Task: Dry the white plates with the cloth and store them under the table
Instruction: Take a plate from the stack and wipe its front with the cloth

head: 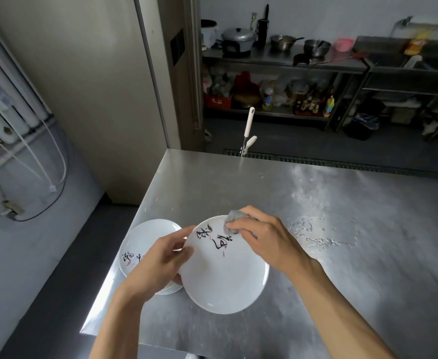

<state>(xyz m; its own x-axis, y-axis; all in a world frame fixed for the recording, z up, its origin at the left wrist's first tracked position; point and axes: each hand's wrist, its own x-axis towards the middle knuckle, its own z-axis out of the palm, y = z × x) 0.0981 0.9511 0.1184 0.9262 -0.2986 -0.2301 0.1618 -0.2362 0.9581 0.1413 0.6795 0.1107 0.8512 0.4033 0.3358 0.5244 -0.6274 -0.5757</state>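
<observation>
Just left of and partly under the left fingers: stack of white plates [145, 237] at the near-left corner of the steel table [355, 268]. Curled round the left rim of a white plate [225, 281] with black brush lettering, thumb on top: left hand [158, 263]. At the plate's far rim, bunched under bent fingertips of the right hand [264, 239] and pressed down: grey cloth [228, 224]. Right of those fingers: water droplets [316, 238].

Most of the cloth [229, 224] is hidden under the right hand [264, 242]. The stack of plates [145, 239] is partly covered by the left hand [161, 263] and the held plate [225, 278], count unclear. Forearms are cut off at the bottom edge. The table [342, 229] runs off the right edge. The far-shelf bottles [308, 102] are blurred.
</observation>
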